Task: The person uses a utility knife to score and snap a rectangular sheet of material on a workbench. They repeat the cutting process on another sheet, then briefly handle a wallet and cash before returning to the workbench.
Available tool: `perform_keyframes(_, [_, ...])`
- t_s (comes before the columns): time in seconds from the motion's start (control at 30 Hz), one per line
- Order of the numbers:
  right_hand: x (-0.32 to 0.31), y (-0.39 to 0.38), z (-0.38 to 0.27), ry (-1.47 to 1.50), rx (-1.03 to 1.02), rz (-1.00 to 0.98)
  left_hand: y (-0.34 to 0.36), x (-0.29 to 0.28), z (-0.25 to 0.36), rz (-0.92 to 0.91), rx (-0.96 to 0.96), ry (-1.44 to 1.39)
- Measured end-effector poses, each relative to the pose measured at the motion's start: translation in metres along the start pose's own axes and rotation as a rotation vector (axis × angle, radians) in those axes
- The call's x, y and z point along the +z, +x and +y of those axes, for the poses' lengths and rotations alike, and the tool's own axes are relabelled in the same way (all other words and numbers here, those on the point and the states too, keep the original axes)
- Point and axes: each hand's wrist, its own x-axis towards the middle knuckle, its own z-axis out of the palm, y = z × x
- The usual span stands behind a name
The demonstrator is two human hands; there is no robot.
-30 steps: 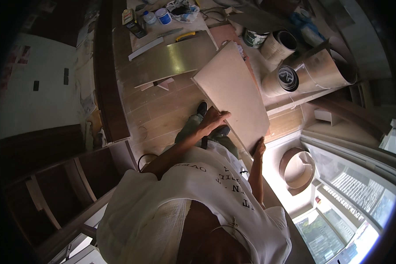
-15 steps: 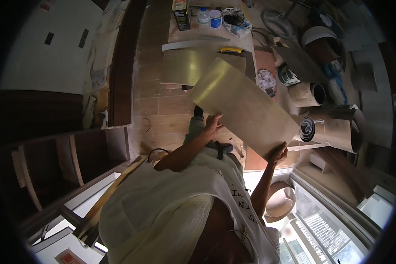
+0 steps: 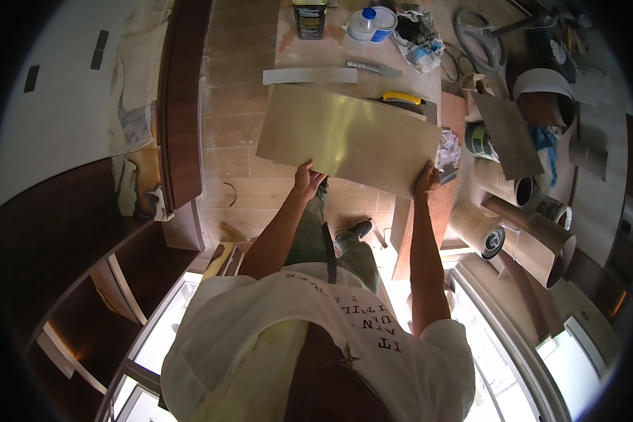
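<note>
Wood flooring [image 3: 239, 133] lies beneath; left hand [image 3: 307, 180] and right hand [image 3: 425, 181] pinch the panel's [image 3: 348, 137] near edge, keeping it level.

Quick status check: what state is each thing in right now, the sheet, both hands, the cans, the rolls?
Laminate sheet: flat, held out over the workbench by its near edge.
Left hand: gripping the sheet's near edge.
Right hand: gripping the sheet's near right corner.
Blue-and-white can: upright, lid on.
Dark tin: standing upright.
Yellow utility knife: lying flat, partly behind the sheet.
Laminate rolls: rolled up, lying on their sides.
</note>
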Motion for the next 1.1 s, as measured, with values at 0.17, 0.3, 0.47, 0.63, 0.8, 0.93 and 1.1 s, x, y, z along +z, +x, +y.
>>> perform_keyframes(0.17, [0.037,0.010,-0.034,-0.186,0.189,-0.025,0.014,-0.023,0.030,0.035,-0.249,0.303])
perform_keyframes(0.3, [0.033,0.035,-0.020,-0.257,0.223,-0.111,0.019,-0.076,0.053,0.255,0.315,1.058])
perform_keyframes(0.47, [0.032,0.052,0.013,-0.411,0.192,-0.233,0.060,-0.065,0.130,0.541,0.909,1.438])
perform_keyframes(0.63, [0.078,0.057,-0.004,-0.401,0.249,-0.355,0.109,-0.057,0.180,0.420,0.603,1.454])
perform_keyframes(0.8, [0.077,0.070,0.003,-0.432,0.135,-0.304,0.103,-0.003,0.165,0.416,0.472,1.411])
perform_keyframes(0.93, [0.076,0.064,-0.037,-0.478,0.152,-0.392,0.096,-0.018,0.166,0.525,0.555,1.490])
perform_keyframes(1.1, [0.070,0.072,-0.007,-0.509,0.106,-0.423,0.090,-0.004,0.168,0.558,0.576,1.472])
